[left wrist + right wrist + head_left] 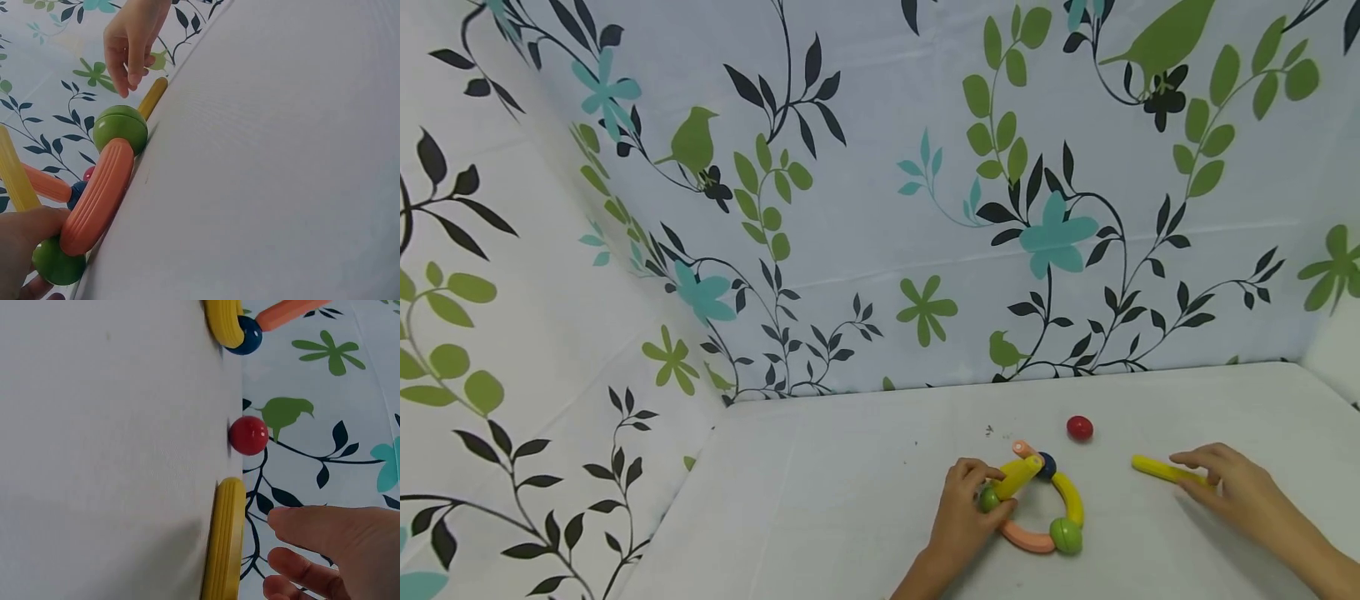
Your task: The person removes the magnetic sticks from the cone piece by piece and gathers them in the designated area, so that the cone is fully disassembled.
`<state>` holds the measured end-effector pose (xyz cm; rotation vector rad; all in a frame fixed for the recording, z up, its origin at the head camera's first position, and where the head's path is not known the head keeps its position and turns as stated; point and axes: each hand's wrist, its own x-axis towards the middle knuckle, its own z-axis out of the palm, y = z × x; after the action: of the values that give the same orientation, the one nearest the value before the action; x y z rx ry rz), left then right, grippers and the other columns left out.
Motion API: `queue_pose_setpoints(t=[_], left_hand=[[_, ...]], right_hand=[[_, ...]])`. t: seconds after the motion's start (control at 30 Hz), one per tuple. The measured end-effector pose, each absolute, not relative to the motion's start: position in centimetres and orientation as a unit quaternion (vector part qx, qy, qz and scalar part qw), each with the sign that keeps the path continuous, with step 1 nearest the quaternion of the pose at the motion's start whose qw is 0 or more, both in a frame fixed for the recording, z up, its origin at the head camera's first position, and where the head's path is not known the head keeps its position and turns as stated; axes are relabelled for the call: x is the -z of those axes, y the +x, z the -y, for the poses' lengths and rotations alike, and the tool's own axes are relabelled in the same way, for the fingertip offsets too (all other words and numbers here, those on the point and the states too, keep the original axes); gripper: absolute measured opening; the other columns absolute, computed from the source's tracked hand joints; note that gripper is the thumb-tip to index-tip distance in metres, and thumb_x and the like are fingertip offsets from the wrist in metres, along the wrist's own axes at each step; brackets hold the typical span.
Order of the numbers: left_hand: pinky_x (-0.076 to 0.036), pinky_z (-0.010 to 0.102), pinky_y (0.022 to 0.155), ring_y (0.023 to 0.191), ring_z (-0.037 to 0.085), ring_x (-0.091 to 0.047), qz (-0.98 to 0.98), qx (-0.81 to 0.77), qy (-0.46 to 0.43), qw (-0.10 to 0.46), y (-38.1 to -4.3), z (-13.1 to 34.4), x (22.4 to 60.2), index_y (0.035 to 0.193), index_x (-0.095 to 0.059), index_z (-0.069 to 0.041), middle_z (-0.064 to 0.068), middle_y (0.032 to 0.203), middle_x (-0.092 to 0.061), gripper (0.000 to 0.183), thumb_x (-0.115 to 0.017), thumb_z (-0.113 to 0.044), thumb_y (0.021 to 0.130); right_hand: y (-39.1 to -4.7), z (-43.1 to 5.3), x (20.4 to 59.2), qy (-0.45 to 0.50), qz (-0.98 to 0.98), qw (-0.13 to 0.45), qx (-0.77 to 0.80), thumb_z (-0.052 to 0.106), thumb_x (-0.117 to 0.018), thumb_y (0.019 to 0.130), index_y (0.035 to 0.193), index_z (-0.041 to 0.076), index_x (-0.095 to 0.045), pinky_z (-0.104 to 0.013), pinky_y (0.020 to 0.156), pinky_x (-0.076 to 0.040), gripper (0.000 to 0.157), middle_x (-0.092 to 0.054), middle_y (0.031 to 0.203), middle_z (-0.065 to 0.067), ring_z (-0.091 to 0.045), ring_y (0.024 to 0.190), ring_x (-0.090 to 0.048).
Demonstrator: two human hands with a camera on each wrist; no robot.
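A ring of toy sticks and balls lies on the table: a curved yellow stick, a curved coral stick, a green ball and a blue ball. At its left side my left hand grips another green ball, from which a straight yellow stick rises at a tilt. A coral stick juts out by the blue ball. My right hand hovers over a loose yellow stick; in the right wrist view its parted fingers stand apart from it.
Beyond the ring, a loose red ball sits on the white table. A cloth printed with leaves and birds hangs behind the table and along its left side.
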<state>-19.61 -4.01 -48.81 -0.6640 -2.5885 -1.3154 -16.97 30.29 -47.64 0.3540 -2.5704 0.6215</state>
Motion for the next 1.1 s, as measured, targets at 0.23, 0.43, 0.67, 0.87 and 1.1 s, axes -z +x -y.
queue_pose_setpoints(t=[0.23,0.43,0.67,0.87,1.1], left_hand=[[-0.048,0.017,0.075,0.09,0.001,-0.049,0.858,0.47,-0.2,0.054,-19.9,4.2,49.1,0.098,-0.07,-0.013,-0.008,0.098,-0.054,0.022,-0.081,-0.018,0.081],[-0.049,0.018,0.076,0.088,0.0,-0.051,0.849,0.478,-0.213,0.07,-20.0,4.4,49.3,0.098,-0.069,-0.015,-0.007,0.1,-0.052,0.023,-0.082,-0.017,0.08],[-0.05,0.018,0.078,0.088,-0.001,-0.054,0.84,0.492,-0.221,0.064,-20.1,4.5,49.2,0.098,-0.071,-0.012,-0.007,0.097,-0.057,0.023,-0.082,-0.018,0.079],[-0.051,0.016,0.078,0.09,-0.001,-0.056,0.829,0.487,-0.268,0.062,-20.1,4.5,49.4,0.1,-0.071,-0.009,-0.004,0.097,-0.061,0.024,-0.081,-0.018,0.08],[-0.05,0.014,0.078,0.089,0.003,-0.059,0.812,0.46,-0.344,0.105,-20.2,4.5,49.7,0.097,-0.07,-0.006,0.002,0.095,-0.064,0.023,-0.082,-0.014,0.079]], right_hand=[[-17.1,-27.0,48.0,0.158,0.912,0.241,-0.291,-0.006,-0.082,0.066,0.092,0.004,-0.071,-0.019,0.051,-0.037,0.03,-0.057,0.081,0.003,0.004,0.065,-0.038],[-17.5,-24.6,48.3,0.185,0.907,0.21,-0.315,-0.005,-0.081,0.069,0.094,0.003,-0.071,-0.018,0.051,-0.037,0.028,-0.057,0.081,0.004,0.003,0.064,-0.038],[-17.6,-22.3,48.0,0.197,0.898,0.152,-0.364,0.0,-0.08,0.075,0.099,0.003,-0.07,-0.019,0.056,-0.047,0.026,-0.063,0.087,-0.003,0.003,0.067,-0.045],[-17.7,-20.6,47.8,0.212,0.882,0.151,-0.393,0.0,-0.079,0.076,0.107,-0.001,-0.068,-0.02,0.059,-0.05,0.034,-0.062,0.091,-0.003,0.0,0.071,-0.047],[-18.0,-19.3,47.7,0.245,0.856,0.198,-0.409,-0.001,-0.082,0.071,0.109,0.002,-0.067,-0.019,0.059,-0.05,0.041,-0.063,0.097,-0.005,-0.004,0.075,-0.052]])
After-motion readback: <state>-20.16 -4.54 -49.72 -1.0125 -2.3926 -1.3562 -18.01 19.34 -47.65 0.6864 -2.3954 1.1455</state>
